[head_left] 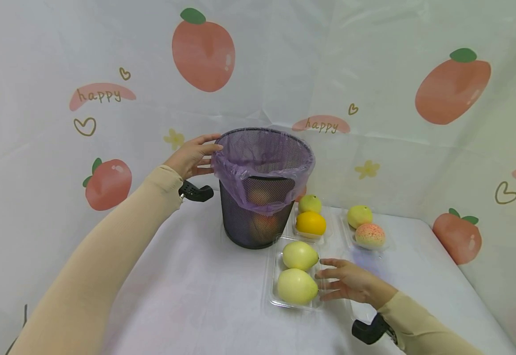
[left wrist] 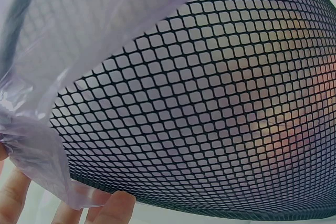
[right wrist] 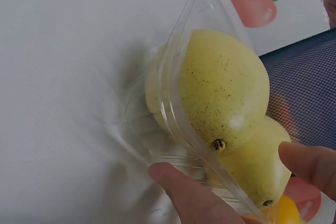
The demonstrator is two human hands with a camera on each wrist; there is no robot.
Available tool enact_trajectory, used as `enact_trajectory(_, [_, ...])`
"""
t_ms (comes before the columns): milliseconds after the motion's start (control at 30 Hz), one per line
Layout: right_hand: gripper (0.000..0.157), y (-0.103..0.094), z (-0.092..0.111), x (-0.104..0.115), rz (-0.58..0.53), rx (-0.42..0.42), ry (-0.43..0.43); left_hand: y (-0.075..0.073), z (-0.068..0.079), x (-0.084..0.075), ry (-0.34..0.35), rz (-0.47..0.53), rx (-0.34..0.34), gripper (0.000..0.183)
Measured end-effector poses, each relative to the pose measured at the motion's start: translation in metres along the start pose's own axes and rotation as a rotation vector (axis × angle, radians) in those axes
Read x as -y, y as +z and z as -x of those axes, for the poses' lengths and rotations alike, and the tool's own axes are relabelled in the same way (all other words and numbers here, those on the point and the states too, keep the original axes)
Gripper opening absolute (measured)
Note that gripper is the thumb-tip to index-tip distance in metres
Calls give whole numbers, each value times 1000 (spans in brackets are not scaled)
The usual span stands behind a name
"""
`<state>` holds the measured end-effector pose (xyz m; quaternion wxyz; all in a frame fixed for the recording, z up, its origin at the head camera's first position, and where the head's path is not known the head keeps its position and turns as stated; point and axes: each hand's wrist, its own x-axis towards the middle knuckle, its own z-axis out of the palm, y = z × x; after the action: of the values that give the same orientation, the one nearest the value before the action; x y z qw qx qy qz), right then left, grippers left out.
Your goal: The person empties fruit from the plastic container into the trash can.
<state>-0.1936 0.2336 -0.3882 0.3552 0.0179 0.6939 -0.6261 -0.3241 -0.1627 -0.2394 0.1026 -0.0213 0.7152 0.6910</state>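
A black mesh wastebasket stands upright, lined with a purple plastic bag folded over its rim. Blurred fruit shows through the mesh. My left hand rests its fairly straight fingers against the basket's upper left side, at the bag's edge. In the left wrist view, fingertips lie beside the bag and mesh. Two pale yellow pears sit in a clear plastic tray in front of the basket. Just right of them, my right hand spreads its fingers, holding nothing; the right wrist view shows thumb and finger apart beside the tray.
Behind the pears, another clear tray holds a yellow-green fruit and an orange-yellow fruit. Farther right, a third tray has a greenish pear and a speckled peach. A printed cloth backdrop hangs behind the white table.
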Motion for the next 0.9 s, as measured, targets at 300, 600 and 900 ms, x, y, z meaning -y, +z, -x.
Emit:
enact_trajectory(300, [71,4,-3,-3,-2,-20,6,0,0,0,0,-5,2,57])
enact_trajectory(600, [71,6,-7,-4,2,-24,11,0,0,0,7,-10,4,56])
enact_trajectory(900, [67,8,-11,-4,-10,-51,37,0,0,0,4,-8,5,56])
